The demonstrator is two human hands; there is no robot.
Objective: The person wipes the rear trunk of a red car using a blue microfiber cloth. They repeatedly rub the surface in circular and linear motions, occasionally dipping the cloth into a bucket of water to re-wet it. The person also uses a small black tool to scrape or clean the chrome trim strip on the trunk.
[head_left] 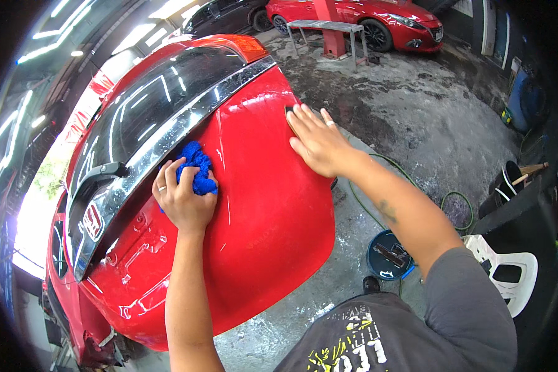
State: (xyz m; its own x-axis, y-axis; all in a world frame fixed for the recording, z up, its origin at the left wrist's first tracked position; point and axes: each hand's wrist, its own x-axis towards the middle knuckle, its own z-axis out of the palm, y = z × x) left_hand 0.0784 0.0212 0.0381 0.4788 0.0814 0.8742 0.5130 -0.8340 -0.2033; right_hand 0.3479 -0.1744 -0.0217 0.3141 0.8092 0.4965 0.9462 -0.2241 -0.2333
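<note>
The red rear panel of a car [260, 204] fills the middle, wet-looking and glossy in places. My left hand [186, 195] is closed round a bunched blue cloth [195, 164], just below the chrome strip [152, 155] under the rear window. At the panel's right edge, my right hand [316, 139] lies flat with its fingers stretched out. Beneath its fingertips shows the edge of a small dark flat piece [289, 110], pressed against the paint. The palm and fingers hide most of that piece, so its kind is unclear.
A dark bucket with a blue rim [390, 255] stands on the wet floor, near a green hose [459, 193] and a white plastic chair [521, 279]. Further back are a metal bench [325, 25], a red post [333, 43] and another red car [409, 28].
</note>
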